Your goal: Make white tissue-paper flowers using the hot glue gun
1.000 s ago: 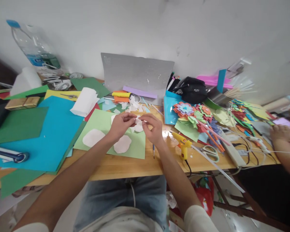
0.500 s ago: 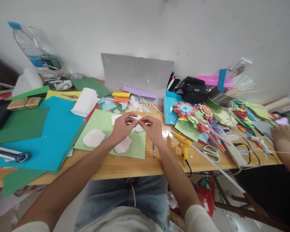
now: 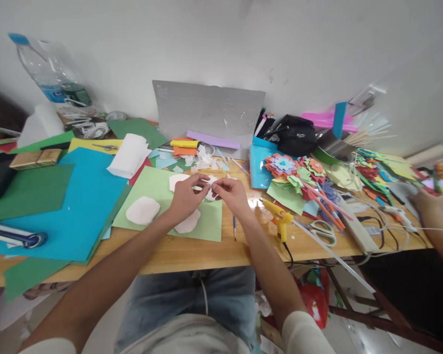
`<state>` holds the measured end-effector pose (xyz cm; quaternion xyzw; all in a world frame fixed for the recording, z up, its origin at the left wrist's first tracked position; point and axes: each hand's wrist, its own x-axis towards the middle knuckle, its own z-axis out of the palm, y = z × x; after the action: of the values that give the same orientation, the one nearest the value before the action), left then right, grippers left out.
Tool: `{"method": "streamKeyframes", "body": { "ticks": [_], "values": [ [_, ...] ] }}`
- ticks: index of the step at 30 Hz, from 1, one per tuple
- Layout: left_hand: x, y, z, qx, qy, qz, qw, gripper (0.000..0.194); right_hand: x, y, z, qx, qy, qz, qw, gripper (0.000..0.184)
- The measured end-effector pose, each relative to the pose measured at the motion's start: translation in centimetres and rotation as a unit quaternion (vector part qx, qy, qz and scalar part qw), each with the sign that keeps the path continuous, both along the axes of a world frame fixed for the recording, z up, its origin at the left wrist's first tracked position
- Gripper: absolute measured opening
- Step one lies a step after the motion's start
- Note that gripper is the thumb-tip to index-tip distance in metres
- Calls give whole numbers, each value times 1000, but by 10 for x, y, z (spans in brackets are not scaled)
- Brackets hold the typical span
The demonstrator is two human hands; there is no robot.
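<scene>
The person's left hand (image 3: 188, 197) and right hand (image 3: 232, 197) meet fingertip to fingertip above a pale green sheet (image 3: 212, 223) on the worktop (image 3: 195, 256); thumbs and forefingers are drawn in close, though I can't tell whether anything is pinched between them; a white paper piece (image 3: 208, 196) shows just behind the fingertips, at the sheet's far right part; another white cutout (image 3: 142, 210) lies on the sheet's left side, with two more partly covered by the left hand and forearm; a thin brush (image 3: 235, 229) and yellow glue gun (image 3: 281, 221) lie to the right.
</scene>
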<state>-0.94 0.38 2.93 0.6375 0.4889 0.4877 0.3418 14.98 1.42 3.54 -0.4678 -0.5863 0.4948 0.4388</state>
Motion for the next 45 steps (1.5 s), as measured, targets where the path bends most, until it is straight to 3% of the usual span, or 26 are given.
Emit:
{"method": "streamKeyframes", "body": {
  "ticks": [5, 12, 19, 29, 34, 39, 42, 45],
  "values": [
    [0, 0, -1, -1, 2, -9, 1000, 22, 2, 0, 1, 22, -6, -3, 1000, 30],
    [1, -6, 3, 11, 5, -26, 1000, 36, 2, -2, -1, 131, -100, -34, 986, 23],
    [0, -1, -6, -4, 36, 10, 999, 29, 0, -3, 0, 135, -116, -37, 983, 19],
    [0, -2, -4, -39, 7, -20, 999, 31, 0, 0, 0, 154, -130, -64, 977, 15],
    [1, -1, -7, -3, 55, 0, 998, 25, 0, 0, 0, 156, -127, -74, 977, 12],
    [1, 0, -9, 2, 81, -20, 997, 22, 5, 4, 1, 154, -134, -55, 977, 16],
    [-9, 9, -3, 21, 106, 1, 994, 27, 21, 16, -2, 161, -134, -114, 971, 18],
    [-32, 29, 3, 42, 236, 75, 968, 33, 45, 34, -8, 152, -166, -250, 942, 20]
  ]
}}
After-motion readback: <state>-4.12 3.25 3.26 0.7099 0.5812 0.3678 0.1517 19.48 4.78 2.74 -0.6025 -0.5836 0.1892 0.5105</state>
